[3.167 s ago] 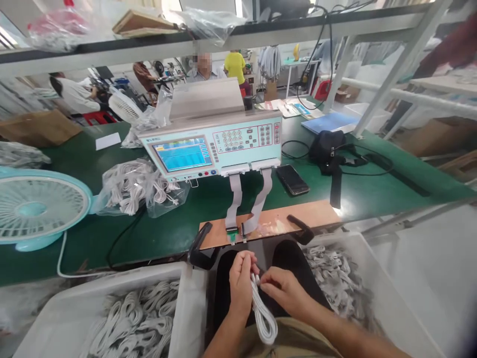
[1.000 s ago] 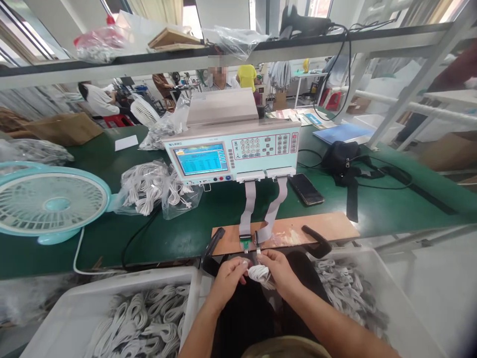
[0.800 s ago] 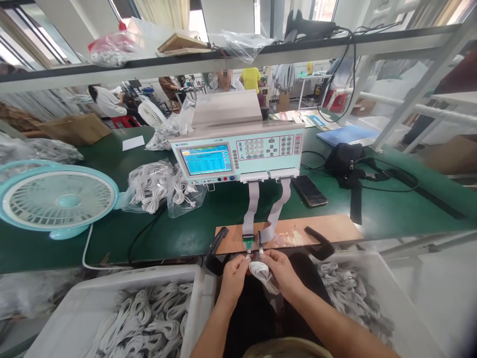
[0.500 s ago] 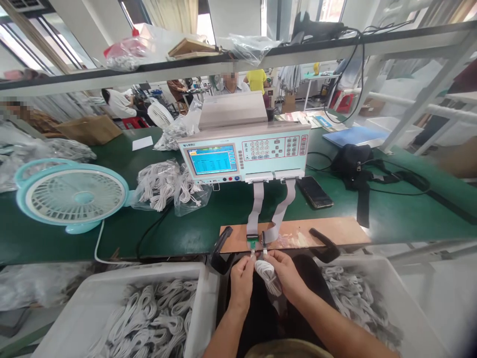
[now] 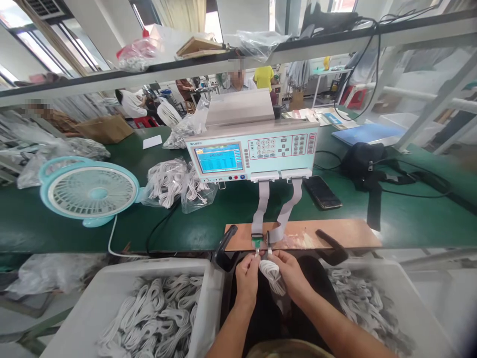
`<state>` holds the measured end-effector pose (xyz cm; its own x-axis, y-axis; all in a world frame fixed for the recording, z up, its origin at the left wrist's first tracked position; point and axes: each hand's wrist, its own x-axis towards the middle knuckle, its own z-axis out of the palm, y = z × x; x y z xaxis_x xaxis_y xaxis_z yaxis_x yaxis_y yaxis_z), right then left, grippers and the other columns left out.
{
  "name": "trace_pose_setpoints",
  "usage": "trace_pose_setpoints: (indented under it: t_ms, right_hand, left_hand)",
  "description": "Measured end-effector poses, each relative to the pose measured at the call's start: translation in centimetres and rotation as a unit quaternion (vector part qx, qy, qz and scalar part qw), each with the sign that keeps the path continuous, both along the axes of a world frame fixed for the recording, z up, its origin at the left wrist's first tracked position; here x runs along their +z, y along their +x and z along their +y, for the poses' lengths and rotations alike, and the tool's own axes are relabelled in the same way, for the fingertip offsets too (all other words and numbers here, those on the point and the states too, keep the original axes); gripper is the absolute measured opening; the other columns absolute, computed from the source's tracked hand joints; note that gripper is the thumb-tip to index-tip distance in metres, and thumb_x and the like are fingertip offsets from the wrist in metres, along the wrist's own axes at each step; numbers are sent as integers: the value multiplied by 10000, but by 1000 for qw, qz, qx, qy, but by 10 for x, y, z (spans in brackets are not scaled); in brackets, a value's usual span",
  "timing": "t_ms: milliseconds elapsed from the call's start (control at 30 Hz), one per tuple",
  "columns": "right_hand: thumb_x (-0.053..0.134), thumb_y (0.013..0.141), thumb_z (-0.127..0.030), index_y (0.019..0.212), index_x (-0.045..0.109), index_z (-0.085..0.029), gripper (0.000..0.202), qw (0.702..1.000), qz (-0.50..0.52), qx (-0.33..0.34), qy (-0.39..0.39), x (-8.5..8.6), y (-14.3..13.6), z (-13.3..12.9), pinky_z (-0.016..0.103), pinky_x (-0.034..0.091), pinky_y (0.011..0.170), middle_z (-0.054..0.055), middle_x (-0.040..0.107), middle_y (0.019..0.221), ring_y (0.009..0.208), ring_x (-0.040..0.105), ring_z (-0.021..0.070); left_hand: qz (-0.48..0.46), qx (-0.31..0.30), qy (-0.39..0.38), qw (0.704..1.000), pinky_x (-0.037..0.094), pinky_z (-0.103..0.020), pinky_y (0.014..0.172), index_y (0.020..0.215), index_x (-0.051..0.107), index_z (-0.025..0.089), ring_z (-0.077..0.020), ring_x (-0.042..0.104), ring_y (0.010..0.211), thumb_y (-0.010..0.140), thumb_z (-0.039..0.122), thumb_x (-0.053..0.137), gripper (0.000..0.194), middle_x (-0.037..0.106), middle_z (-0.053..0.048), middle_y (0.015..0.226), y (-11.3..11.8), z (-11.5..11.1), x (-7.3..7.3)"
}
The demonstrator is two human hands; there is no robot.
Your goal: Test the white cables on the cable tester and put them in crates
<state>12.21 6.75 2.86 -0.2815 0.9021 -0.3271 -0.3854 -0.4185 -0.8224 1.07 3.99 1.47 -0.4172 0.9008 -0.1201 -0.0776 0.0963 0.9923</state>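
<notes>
Green bench (image 5: 199, 229) with fan (image 5: 98, 194), instrument (image 5: 253, 149), phone (image 5: 322, 193), board (image 5: 309, 237).

White cable coil (image 5: 272, 276) between left hand (image 5: 246, 276) and right hand (image 5: 292, 276)
</notes>
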Motion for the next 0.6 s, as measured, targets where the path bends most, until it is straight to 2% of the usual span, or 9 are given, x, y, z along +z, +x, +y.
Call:
trace_pose_setpoints:
  t_ms: [267,400,467,533,600]
  right_hand:
    - [776,625,-448,692,646,-154,328,1000,14,6,-1,-4,1,0,221,353,529,-8,602,606,533,484,120]
    - [772,630,-455,701,653,-148,337,1000,1,2,1,0,0,0,236,381,551,9,619,629,550,501,132]
    - [769,626,-467,671,644,-148,346,1000,-9,2,-2,1,0,0,244,387,541,13,615,610,535,502,137]
    - [782,602,-467,646,638,-152,350,1000,-14,1,-9,1,1,0,243,388,526,7,610,582,519,505,136]
    - [809,564,-444,654,646,-155,344,1000,-19,-5,-24,1,1,-1,233,392,517,2,620,583,514,515,131]
  left_hand:
    - [-8,22,2,1000,345,-202,536,584,548,155,-112,417,562,757,341,551,253,469,36,560,4,-1,-1]
    - [-20,33,-1,999,372,-211,562,726,628,136,-122,461,592,791,402,531,290,531,18,611,11,0,-7]
    - [-9,24,-8,1000,369,-214,545,725,633,134,-120,463,577,807,422,514,323,535,18,597,12,1,-8]
    - [11,14,-18,1000,350,-217,507,629,612,140,-116,448,535,799,417,528,336,507,27,535,10,-2,-4]
    - [28,19,-22,999,369,-224,518,591,614,152,-128,484,553,784,395,551,316,540,19,544,0,-11,5]
